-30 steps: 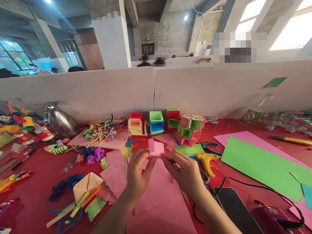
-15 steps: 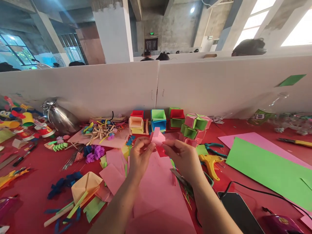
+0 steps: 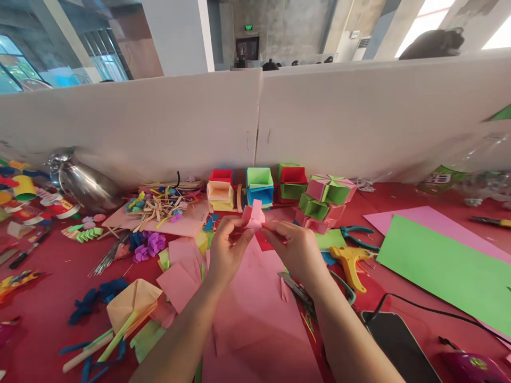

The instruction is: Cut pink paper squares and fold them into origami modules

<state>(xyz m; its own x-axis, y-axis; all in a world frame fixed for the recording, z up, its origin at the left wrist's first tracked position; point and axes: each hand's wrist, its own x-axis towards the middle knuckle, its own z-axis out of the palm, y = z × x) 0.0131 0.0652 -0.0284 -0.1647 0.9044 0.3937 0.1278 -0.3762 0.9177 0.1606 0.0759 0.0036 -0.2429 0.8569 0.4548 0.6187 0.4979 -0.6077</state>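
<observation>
A small folded pink paper piece is held up above the red table. My left hand pinches its left side, fingers closed on it. My right hand pinches its right side in the same way. Under both hands lies a large pink paper sheet. Behind the piece stand several folded paper boxes in red, green, blue, yellow and pink.
A yellow glue gun and teal pliers lie right of my hands, scissors below. A green sheet and a phone with a cable lie right. Paper scraps, purple flowers and a metal kettle lie left. A white partition backs the table.
Both hands have drawn closer together and moved farther from me, lifting the pink piece. The piece looks more tightly folded now. The view has tilted down a little.
</observation>
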